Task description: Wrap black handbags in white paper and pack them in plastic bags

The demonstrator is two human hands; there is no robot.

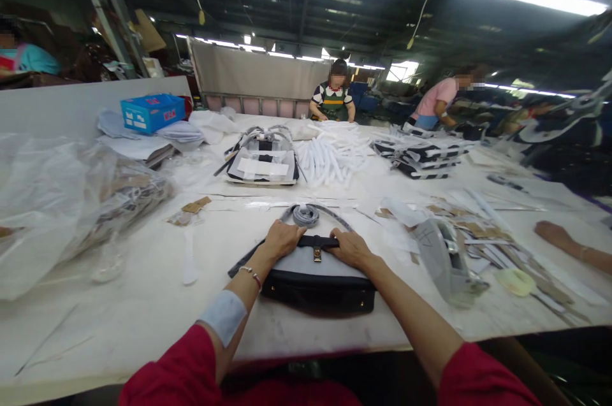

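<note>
A grey and black handbag (313, 275) with a small gold clasp lies flat on the white table (143, 304) right in front of me. My left hand (282, 239) rests on its top left corner, fingers curled over the black top strap. My right hand (351, 248) grips the same strap on the right side of the clasp. A rolled grey shoulder strap (306, 215) lies just beyond the bag.
Clear plastic bags (52, 202) pile up at the left. A blue box (152, 111) sits at the back left. Another handbag (262, 164), white padding pieces (329, 157) and stacked bags (423, 157) lie farther off. A co-worker's arm (568, 243) rests at the right; two people work at the far end.
</note>
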